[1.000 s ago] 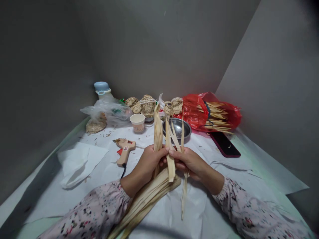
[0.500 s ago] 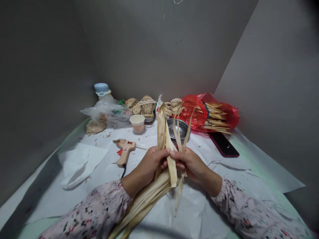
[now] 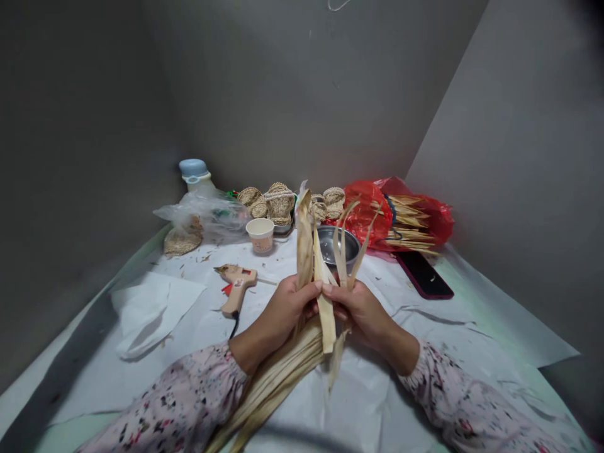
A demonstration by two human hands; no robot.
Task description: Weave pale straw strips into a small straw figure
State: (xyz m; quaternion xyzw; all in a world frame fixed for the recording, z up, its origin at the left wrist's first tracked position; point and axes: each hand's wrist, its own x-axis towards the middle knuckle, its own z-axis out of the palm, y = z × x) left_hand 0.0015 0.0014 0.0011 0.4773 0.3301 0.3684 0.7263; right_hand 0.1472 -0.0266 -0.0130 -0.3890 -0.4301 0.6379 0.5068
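Observation:
Between both thumbs I pinch a pale corn husk strip [image 3: 326, 321], its lower end hanging down over the table. My left hand [image 3: 295, 305] is closed on it and also holds a wider, browner husk [image 3: 304, 242] that stands upright. My right hand [image 3: 361, 308] is closed too, with thin torn husk strips [image 3: 340, 251] sticking up and out between its fingers and one tip dangling below. Under my hands a long bundle of dried husks [image 3: 278, 384] lies slantwise towards my left forearm. The fingers behind the strip are partly hidden.
Left of my hands lies a glue gun [image 3: 238, 286], with a paper cup [image 3: 260, 235] behind it. A metal bowl [image 3: 352, 245] stands just beyond my hands. Farther right are a red bag [image 3: 363, 207] of husks and a phone [image 3: 425, 275]. Woven pieces [image 3: 279, 204] line the back.
Both hands stay nearly in place, still pinching the strip. The thin strips by my right hand have swung slightly right, and their dangling tip has shifted a little.

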